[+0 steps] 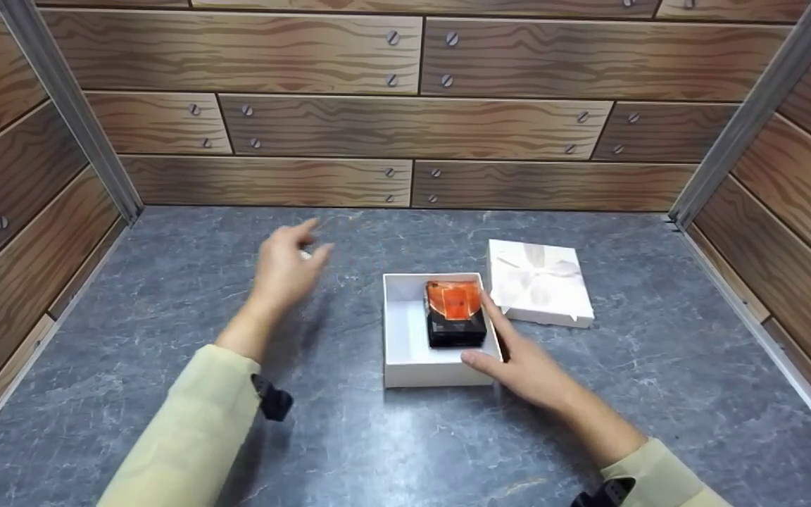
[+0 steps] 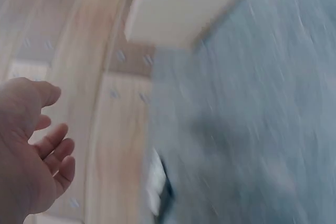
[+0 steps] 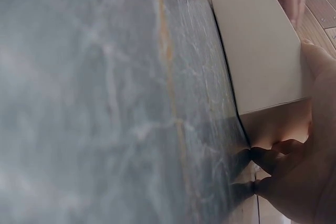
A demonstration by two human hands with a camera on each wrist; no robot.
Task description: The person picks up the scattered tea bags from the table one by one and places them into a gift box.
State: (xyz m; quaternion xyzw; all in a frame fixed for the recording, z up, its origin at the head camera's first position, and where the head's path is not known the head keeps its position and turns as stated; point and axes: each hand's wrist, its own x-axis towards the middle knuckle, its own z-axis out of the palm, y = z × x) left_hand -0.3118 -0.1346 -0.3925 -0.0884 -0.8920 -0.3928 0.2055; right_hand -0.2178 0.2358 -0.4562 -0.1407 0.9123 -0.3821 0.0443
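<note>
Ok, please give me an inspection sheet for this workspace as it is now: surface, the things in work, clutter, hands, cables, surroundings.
Surface: grey marbled tabletop, flat.
Job's things: open white gift box holding an orange-and-black perfume bottle at its right side; white lid with ribbon bow lies on the tabletop right of the box.
Clutter: nothing seen.
Hands: left hand raised above the tabletop, fingers relaxed, holding nothing; right hand rests against the box's right wall, index finger beside the bottle.
Cables: nothing seen.
Surroundings: wood-plank patterned walls on three sides, metal corner strips.

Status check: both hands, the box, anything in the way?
Left hand open, raised, holding nothing. Right hand steadies open white cardboard box; orange-and-black bottle inside. White ribboned lid lies beside, clear.
</note>
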